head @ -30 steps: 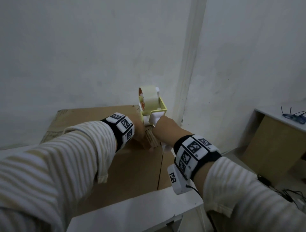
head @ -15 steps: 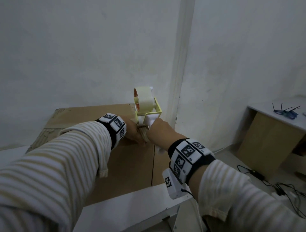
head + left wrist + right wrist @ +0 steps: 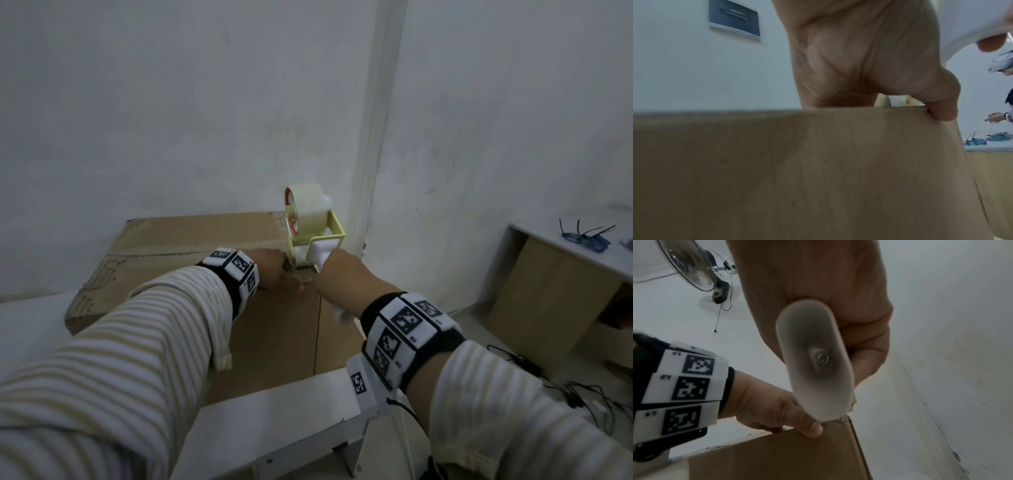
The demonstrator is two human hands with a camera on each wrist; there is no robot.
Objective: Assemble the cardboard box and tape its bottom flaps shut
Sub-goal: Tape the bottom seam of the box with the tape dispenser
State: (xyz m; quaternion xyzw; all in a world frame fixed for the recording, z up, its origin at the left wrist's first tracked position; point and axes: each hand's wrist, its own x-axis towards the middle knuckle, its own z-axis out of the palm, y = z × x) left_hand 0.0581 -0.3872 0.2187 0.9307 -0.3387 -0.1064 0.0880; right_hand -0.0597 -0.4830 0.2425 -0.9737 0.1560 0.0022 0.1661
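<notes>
A brown cardboard box lies on the white table, with a seam running toward me. My left hand grips the box's far edge, fingers curled over it and thumb pressed on the near face. My right hand is wrapped round the white handle of a yellow tape dispenser. The dispenser carries a pale roll and stands at that same edge, right beside my left hand. Its mouth and the tape end are hidden behind my hands.
The wall corner stands close behind the box. A low white shelf at the right holds blue glasses, with a cardboard sheet below it. Cables lie on the floor. A fan and another person's hand show in the wrist views.
Both hands and the dispenser have stayed at the box's far edge; only the head view has shifted slightly.
</notes>
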